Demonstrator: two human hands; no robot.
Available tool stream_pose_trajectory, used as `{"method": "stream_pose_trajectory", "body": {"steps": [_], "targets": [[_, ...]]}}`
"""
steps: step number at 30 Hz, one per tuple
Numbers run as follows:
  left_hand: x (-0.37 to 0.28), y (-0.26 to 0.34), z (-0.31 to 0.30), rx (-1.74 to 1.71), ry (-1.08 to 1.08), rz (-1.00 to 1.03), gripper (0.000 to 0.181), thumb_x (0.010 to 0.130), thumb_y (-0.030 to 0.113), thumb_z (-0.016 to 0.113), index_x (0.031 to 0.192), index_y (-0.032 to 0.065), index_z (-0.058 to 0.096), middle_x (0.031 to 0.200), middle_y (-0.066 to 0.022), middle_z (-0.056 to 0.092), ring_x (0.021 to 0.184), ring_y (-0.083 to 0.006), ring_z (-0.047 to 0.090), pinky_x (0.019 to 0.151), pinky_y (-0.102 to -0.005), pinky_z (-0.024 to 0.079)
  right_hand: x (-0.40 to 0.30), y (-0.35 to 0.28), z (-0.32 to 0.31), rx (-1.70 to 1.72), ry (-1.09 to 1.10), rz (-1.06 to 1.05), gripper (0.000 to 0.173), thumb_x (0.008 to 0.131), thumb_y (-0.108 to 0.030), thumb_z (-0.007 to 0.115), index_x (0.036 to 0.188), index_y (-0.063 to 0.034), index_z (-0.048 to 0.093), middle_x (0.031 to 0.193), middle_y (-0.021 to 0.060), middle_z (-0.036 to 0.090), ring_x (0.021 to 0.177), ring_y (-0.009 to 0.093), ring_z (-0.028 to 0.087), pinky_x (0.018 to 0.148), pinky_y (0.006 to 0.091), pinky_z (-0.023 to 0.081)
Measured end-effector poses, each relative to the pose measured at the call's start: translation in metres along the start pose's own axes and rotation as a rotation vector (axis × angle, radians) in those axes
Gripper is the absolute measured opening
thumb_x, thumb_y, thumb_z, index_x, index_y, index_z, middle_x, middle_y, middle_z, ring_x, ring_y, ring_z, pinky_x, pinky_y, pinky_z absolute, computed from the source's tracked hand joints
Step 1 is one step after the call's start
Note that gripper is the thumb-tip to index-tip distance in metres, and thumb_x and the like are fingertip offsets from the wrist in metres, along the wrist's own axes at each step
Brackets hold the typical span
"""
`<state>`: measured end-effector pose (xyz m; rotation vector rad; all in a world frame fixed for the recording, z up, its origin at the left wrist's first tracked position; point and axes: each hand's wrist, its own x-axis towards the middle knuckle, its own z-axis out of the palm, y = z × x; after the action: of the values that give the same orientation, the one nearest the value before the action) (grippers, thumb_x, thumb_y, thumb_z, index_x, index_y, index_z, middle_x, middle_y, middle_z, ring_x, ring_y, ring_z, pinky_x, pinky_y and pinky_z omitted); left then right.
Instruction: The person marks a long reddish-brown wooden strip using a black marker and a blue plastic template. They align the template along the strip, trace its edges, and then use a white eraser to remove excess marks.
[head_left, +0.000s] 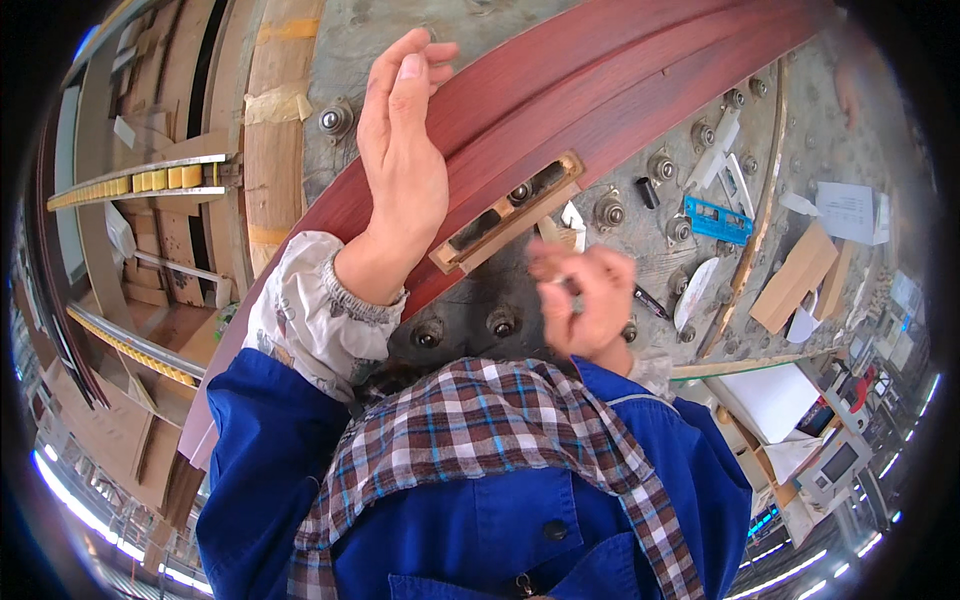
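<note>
A long reddish-brown wooden panel (510, 127) lies diagonally over a metal table (480, 307) fitted with ball rollers. Along its near edge is a routed recess (510, 214) with two dark openings; a ball roller shows through one. My left hand (405, 142) rests on or just above the panel, left of the recess, fingers loosely apart and holding nothing visible. My right hand (589, 296) is blurred, its fingers curled near the recess's right end, above the table; whether something small is between them cannot be told. Behind it lie a small wood piece (555, 232) and a white scrap.
Right of the panel are a blue slotted plastic piece (718, 220), a black marker (652, 302), a black cylinder (646, 193), cardboard pieces (793, 277) and a paper sheet (845, 212). Ball rollers (609, 213) stick up from the table. A roller rack (142, 182) stands at left.
</note>
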<state>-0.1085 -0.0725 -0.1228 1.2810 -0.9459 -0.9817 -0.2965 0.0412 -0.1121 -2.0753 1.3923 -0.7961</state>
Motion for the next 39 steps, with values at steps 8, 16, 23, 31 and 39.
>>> {"method": "stream_pose_trajectory", "body": {"steps": [8,16,23,31,39], "targets": [[-0.001,-0.003,0.002,-0.087,-0.013,0.010,0.039,0.107,0.030,0.042,0.127,-0.0016,0.055,0.113,-0.0092,0.064,0.103,-0.0168,0.055,0.095,-0.0310,0.043,-0.007,-0.026,0.050,0.385,-0.058,-0.078,0.017,0.085,-0.013,0.070,0.098,-0.0058,0.062,0.118,0.0144,0.069,0.097,0.028,0.067,0.083,0.0354,0.054],[-0.001,-0.002,0.001,-0.072,0.009,0.002,0.043,0.107,0.032,0.038,0.127,-0.0012,0.055,0.114,-0.0104,0.065,0.101,-0.0182,0.057,0.095,-0.0329,0.043,-0.028,-0.019,0.042,0.037,-0.215,0.177,0.011,0.085,-0.016,0.069,0.094,-0.0112,0.065,0.153,0.0115,0.042,0.144,0.032,0.035,0.115,0.0633,0.020],[0.002,-0.005,-0.002,-0.234,0.014,-0.057,0.043,0.106,0.034,0.040,0.125,-0.0011,0.057,0.111,-0.0096,0.066,0.099,-0.0167,0.056,0.093,-0.0318,0.044,-0.027,-0.033,0.061,0.045,-0.378,-0.129,0.015,0.089,-0.017,0.066,0.100,-0.0071,0.064,0.143,0.0140,0.053,0.138,0.033,0.044,0.116,0.0560,0.025],[0.041,-0.005,-0.043,-0.639,-0.205,-0.496,0.052,0.105,0.036,0.033,0.130,-0.0083,0.044,0.126,-0.0261,0.055,0.116,-0.0300,0.054,0.105,-0.0418,0.041,-0.018,-0.046,0.078,0.266,-0.469,-0.417,0.021,0.089,-0.011,0.065,0.108,-0.0038,0.061,0.144,0.0201,0.050,0.135,0.038,0.046,0.115,0.0514,0.033],[0.055,-0.019,-0.059,-0.889,-0.194,-0.644,0.048,0.104,0.029,0.040,0.131,-0.0108,0.037,0.128,-0.0308,0.045,0.124,-0.0391,0.048,0.110,-0.0498,0.043,0.008,-0.039,0.040,0.022,0.164,-0.024,0.010,0.097,-0.011,0.055,0.098,-0.0023,0.060,0.124,0.0167,0.064,0.115,0.038,0.060,0.103,0.0463,0.043]]}}
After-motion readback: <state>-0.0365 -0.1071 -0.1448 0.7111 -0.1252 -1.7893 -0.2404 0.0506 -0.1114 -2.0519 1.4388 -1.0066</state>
